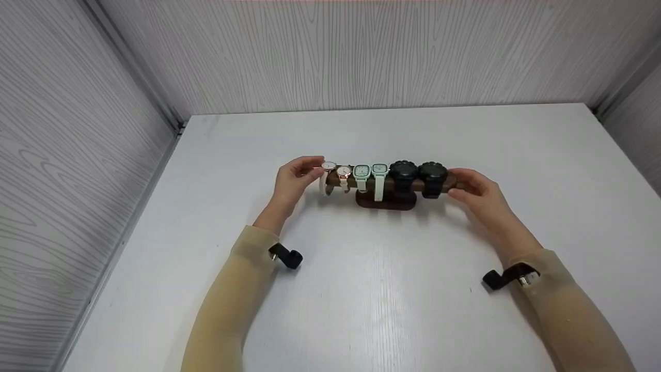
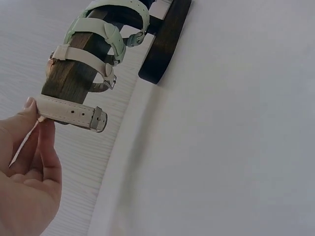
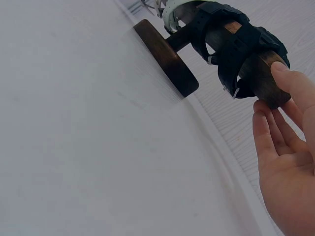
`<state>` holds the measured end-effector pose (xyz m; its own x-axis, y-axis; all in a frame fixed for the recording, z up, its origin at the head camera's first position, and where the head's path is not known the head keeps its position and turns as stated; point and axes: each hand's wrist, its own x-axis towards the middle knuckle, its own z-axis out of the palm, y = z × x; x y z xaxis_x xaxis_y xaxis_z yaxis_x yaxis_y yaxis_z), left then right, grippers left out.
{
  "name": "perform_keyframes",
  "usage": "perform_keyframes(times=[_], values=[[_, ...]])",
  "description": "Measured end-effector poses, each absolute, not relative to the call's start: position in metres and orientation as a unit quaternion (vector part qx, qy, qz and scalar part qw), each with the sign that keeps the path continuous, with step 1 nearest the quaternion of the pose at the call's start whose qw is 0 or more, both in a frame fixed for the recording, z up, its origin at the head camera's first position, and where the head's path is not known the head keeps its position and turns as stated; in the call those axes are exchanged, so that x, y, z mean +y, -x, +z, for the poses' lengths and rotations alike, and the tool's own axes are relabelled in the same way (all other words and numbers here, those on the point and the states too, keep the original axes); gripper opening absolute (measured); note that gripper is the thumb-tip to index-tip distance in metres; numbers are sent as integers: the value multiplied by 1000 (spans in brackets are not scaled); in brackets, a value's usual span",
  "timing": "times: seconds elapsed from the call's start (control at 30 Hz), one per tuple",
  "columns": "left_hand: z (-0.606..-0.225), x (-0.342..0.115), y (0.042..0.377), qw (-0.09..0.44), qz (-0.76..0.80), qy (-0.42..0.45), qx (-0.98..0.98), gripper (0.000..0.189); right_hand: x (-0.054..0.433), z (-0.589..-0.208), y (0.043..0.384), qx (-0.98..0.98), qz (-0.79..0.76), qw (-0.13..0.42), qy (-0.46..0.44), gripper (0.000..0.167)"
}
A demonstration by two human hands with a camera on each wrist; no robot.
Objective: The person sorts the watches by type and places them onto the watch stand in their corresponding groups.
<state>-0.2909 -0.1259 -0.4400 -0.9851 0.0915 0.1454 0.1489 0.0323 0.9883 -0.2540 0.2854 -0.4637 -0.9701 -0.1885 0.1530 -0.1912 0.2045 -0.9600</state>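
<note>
A dark wooden watch stand (image 1: 386, 202) stands on the table with a row of watches strapped round its bar. At the bar's left end, my left hand (image 1: 290, 187) pinches a white-strapped watch (image 2: 69, 112) between thumb and fingers. My right hand (image 1: 480, 195) grips the bare right end of the bar (image 3: 266, 81), thumb on one side and fingertips beneath. Beside the white watch sits a rose-gold watch (image 1: 344, 172) with a pale strap. Two mint-green square watches (image 1: 362, 171) follow, then two bulky black watches (image 1: 433, 173) nearest my right hand.
The stand rests toward the back half of a white table (image 1: 382, 289). Wood-grain panels rise behind it (image 1: 361, 57) and at the left (image 1: 57, 170). A black camera mount (image 1: 286, 256) juts from the left sleeve, another (image 1: 508, 276) from the right.
</note>
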Motion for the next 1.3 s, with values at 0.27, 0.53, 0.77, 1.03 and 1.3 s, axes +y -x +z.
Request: perform_keyframes(times=[0.27,0.53,0.77,1.03,1.3], values=[[-442,-125,291,-6,-735,80,-674,32,285,-463,254,-776,619,-1,-122,45],[-444,-124,287,-25,-726,86,-681,33,285,-462,253,-779,616,-4,-115,48],[-450,-122,284,-19,-757,94,-647,30,286,-464,254,-777,618,-1,-121,47],[-450,-121,280,-20,-752,101,-651,33,285,-463,253,-774,620,3,-125,46],[-447,-120,278,-25,-736,129,-664,37,286,-461,251,-781,613,0,-116,47]])
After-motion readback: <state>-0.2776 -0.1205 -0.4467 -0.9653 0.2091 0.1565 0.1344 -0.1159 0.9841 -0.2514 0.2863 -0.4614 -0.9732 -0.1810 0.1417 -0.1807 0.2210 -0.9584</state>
